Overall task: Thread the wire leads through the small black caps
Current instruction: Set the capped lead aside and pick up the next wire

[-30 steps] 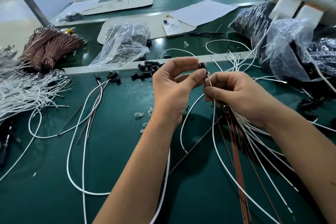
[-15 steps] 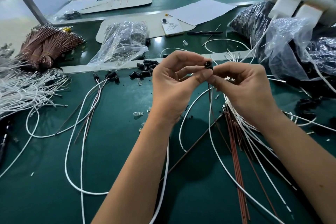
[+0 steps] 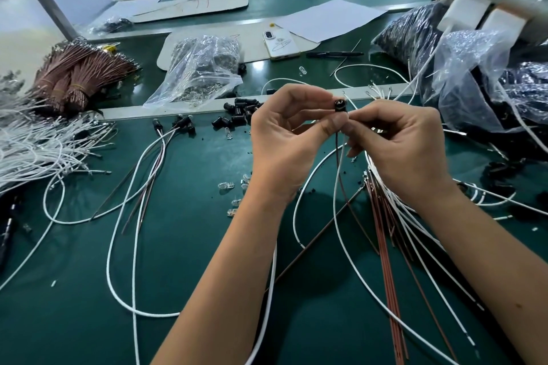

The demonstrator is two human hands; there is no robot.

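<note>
1. While the left hand [image 3: 284,142] pinches a small black cap [image 3: 339,105] between thumb and index fingertip, the right hand [image 3: 400,145] pinches the wire leads [image 3: 340,151] directly under it, fingertips of both hands touching.
2. Cap is held up above the green table [image 3: 207,261], mid-frame, open end facing the camera. Cannot tell how far the leads are seated inside.
3. Two leads hang from the pinch: one white, one brown. They drop side by side between the forearms and trail onto the table.
4. Loose black caps [image 3: 240,114] lie in a heap just left of the left hand, near the pale strip across the table.
5. Finished leads with caps on [image 3: 178,124] lie further left, wires looping toward the camera.
6. Small clear bulbs [image 3: 226,186] scattered beside the left wrist.
7. Bundle of brown and white wires [image 3: 385,216] fans out under the right wrist.
8. White wire pile [image 3: 32,145] at far left, brown wire bundles [image 3: 74,74] behind it.
9. Clear bag of parts [image 3: 201,68] behind the caps; phone [image 3: 280,44] and pen [image 3: 335,54] further back; bags of black parts [image 3: 415,41] at right.
</note>
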